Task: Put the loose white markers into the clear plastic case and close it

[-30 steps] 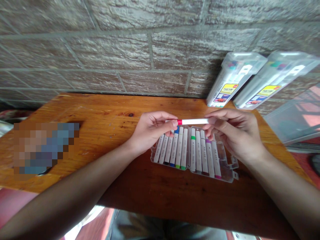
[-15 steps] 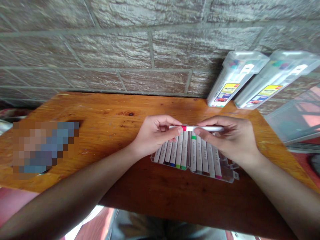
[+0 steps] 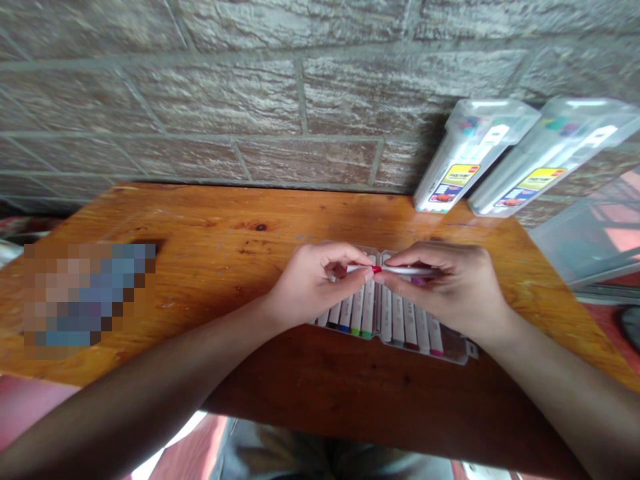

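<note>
A white marker with a red band (image 3: pixel 395 270) is held level between both hands, just above an open clear plastic case (image 3: pixel 457 350) on the wooden table (image 3: pixel 210 240). My left hand (image 3: pixel 313 283) pinches its left end by the red band. My right hand (image 3: pixel 450 287) is closed round its right part. The case holds several white markers (image 3: pixel 370 313) lying side by side, with blue, green and pink ends showing. Both hands cover the far half of the case.
Two closed clear marker boxes (image 3: pixel 463 160) (image 3: pixel 545 163) lean against the brick wall at the back right. A clear lid or tray (image 3: pixel 590 247) lies off the table's right edge. A blurred patch (image 3: pixel 87 293) covers the table's left part.
Both hands have come down and closer together with the red-banded marker, from well above the case to just over the row of markers. The camera tipped slightly.
</note>
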